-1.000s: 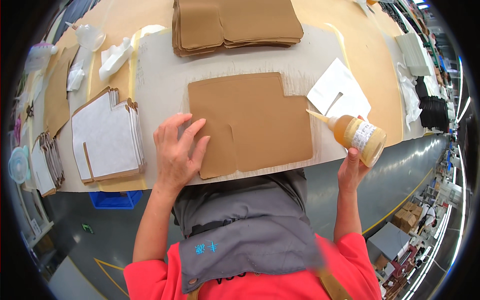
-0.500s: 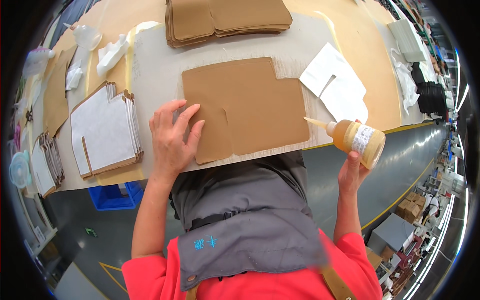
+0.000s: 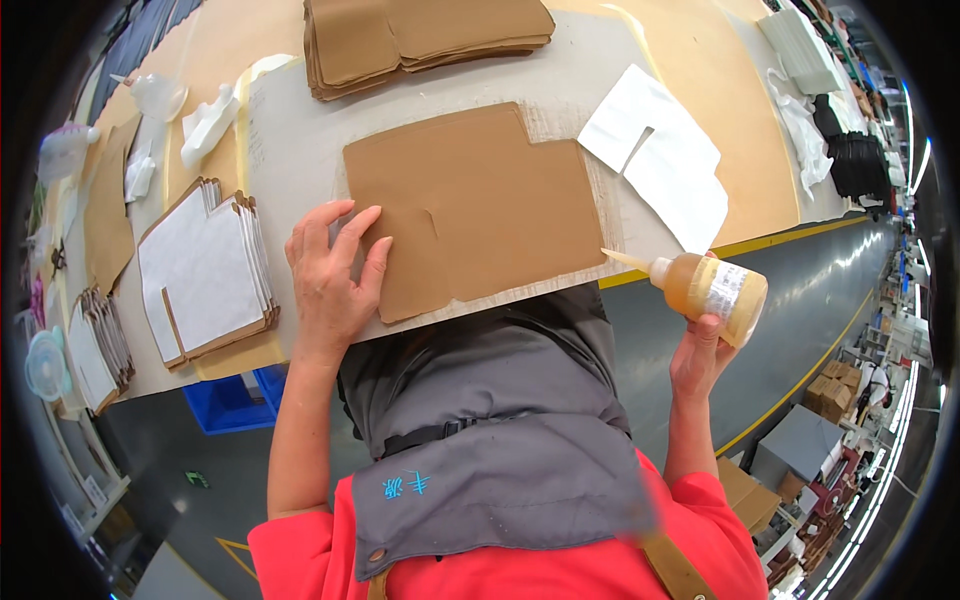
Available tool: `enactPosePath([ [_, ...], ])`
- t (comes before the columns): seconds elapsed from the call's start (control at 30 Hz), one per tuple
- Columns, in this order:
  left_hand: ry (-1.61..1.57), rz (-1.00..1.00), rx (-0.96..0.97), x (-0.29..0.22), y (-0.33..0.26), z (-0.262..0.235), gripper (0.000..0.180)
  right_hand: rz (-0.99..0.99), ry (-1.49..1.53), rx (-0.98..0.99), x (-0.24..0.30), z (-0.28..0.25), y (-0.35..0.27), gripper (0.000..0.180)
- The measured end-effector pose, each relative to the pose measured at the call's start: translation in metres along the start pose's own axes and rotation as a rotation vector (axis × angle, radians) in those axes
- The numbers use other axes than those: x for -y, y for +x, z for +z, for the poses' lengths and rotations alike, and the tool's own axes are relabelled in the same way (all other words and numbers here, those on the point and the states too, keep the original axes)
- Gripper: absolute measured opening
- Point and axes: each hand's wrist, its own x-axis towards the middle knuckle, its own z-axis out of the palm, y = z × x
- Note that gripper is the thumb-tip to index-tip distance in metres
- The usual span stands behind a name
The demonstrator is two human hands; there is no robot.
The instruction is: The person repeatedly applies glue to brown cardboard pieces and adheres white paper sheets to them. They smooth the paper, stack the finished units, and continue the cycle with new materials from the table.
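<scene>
A flat brown leather-like panel (image 3: 490, 215) with a notch at its far right corner and a short slit lies at the table's near edge. On its left edge rest the fingertips of my left hand (image 3: 333, 268), fingers apart. My right hand (image 3: 703, 350) grips a squeeze bottle (image 3: 715, 290) of amber liquid, tilted nearly on its side. The bottle's thin nozzle points left, its tip at the panel's right edge; I cannot tell whether it touches. Beyond the bottle lies a white slotted sheet (image 3: 665, 160).
A stack of brown panels (image 3: 430, 40) sits at the far side. White-faced, brown-edged pieces (image 3: 205, 270) are stacked at left, with a smaller stack (image 3: 95, 345) beside them. Clear squeeze bottles (image 3: 160, 97) stand far left. A blue bin (image 3: 235, 400) is below the table edge.
The whole view has shifted slightly, moving the table things a little leftward. Both hands keep their places, the left at the panel's edge and the right around the squeeze bottle.
</scene>
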Motion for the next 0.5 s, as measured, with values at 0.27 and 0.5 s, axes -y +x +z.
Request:
enactPosePath([
  [0.27,0.002,-0.005,0.008,-0.001,0.001,-0.001,0.034,0.116,0.087,-0.146,-0.007,0.005,-0.01,0.066],
  [0.5,-0.004,0.004,-0.009,0.0,0.001,0.0,0.028,0.241,0.223,-0.148,-0.008,0.027,-0.022,0.062],
])
